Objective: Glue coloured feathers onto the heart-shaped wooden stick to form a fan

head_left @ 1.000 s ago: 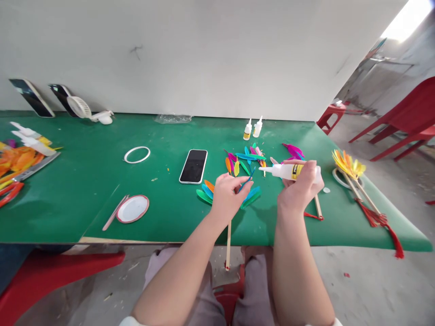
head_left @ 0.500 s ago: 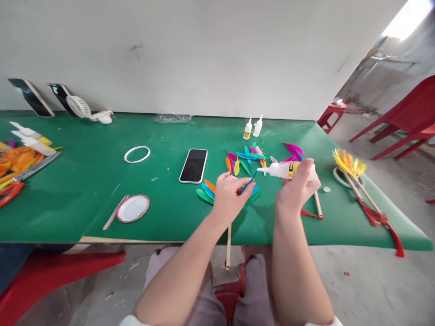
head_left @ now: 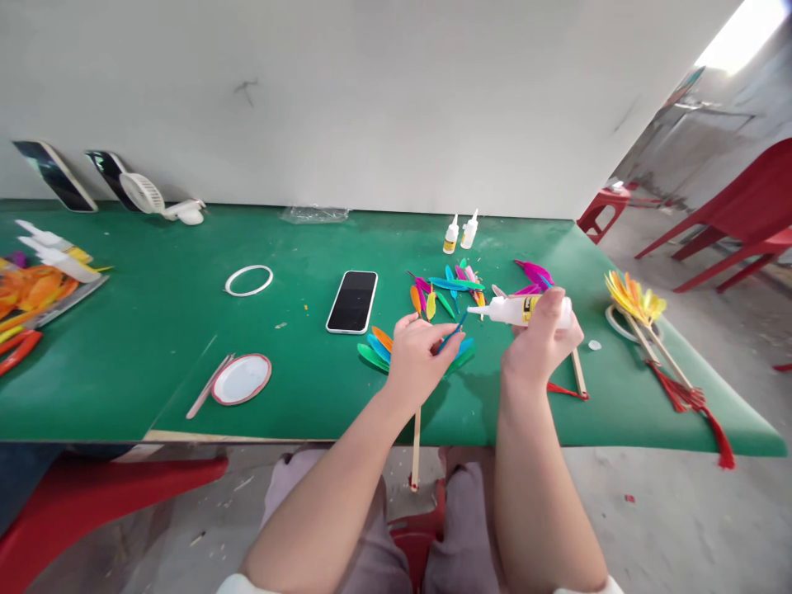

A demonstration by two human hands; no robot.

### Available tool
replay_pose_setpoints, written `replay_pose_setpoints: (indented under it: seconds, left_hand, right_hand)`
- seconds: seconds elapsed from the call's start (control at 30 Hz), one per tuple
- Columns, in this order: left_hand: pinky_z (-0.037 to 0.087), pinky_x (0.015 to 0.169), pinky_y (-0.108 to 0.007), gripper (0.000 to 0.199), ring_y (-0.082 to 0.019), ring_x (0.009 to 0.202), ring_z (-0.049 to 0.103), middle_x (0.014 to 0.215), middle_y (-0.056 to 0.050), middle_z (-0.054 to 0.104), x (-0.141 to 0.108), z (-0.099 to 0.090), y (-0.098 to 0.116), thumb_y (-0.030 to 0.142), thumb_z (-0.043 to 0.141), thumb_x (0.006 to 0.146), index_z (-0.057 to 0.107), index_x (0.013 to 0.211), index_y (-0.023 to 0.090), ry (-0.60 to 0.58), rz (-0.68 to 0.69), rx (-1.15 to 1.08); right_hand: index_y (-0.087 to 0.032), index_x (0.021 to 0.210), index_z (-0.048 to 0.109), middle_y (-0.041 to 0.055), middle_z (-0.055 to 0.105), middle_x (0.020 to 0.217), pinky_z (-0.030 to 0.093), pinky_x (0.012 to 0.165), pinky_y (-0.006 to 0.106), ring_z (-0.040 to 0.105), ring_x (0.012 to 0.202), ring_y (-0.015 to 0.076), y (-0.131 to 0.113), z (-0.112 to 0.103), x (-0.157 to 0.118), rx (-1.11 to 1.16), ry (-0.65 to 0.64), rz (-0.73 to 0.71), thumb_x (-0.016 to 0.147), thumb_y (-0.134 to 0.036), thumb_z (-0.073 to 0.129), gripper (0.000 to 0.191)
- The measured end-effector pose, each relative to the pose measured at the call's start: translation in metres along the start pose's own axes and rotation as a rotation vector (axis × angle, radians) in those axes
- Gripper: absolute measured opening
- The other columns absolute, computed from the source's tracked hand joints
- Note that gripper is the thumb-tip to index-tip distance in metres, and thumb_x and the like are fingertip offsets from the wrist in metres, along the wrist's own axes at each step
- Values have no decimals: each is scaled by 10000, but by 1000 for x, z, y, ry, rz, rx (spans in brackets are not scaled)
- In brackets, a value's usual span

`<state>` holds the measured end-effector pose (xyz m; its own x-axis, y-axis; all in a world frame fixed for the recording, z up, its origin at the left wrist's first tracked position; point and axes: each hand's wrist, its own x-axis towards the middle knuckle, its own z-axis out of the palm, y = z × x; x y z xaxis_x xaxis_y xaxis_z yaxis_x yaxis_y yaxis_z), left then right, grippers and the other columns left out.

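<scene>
Pinched in the fingers of my left hand (head_left: 417, 351) is a blue feather (head_left: 454, 332), its thin end pointing up and right. My right hand (head_left: 539, 340) is wrapped round a white glue bottle (head_left: 511, 310) with a yellow label, held on its side. The bottle's nozzle tip meets or nearly meets the feather's end. Under my left hand lies a feather fan (head_left: 374, 355) with green, blue and orange feathers; its wooden stick (head_left: 417, 450) reaches past the table edge. Behind my hands is a pile of loose coloured feathers (head_left: 458, 285). Magenta feathers (head_left: 535, 275) lie behind my right hand.
Two small glue bottles (head_left: 451, 235) stand near the wall. A phone (head_left: 352, 302), a white ring (head_left: 248, 280) and a round white disc (head_left: 242, 379) lie to the left. At right is a yellow feather fan (head_left: 637, 299) with red tassels. Orange scissors (head_left: 21, 351) lie far left.
</scene>
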<state>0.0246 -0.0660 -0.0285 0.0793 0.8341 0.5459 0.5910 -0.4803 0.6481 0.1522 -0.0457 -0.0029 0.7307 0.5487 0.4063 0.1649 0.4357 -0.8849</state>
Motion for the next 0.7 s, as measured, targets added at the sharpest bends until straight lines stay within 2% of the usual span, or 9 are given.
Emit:
replay_pose_setpoints:
  seconds: [0.23,0.5,0.7]
  left_hand:
    - [368,896,-360,166,-90,514,456,486,62,472,0,0,0,328,556,784,676,798,215,6,3,0]
    - [366,905,-368,171,-97,525,464,481,59,475,-1,1,1,335,563,777,680,803,212,-11,-14,3]
    - [358,911,-368,174,-98,532,468,486,57,483,-1,0,3,334,560,778,681,804,212,-44,-31,-7]
  right_hand:
    - [-191,646,560,-13,499,562,434,523,302,531,561,143,1,0,0,-4,0,10,753,-515,483,350]
    - [-198,593,536,-36,416,504,398,482,278,479,502,121,-1,2,1,-22,29,4,731,-521,511,353]
    - [-205,562,504,-41,389,494,389,459,275,456,480,114,-2,1,1,-25,-2,2,730,-525,509,361]
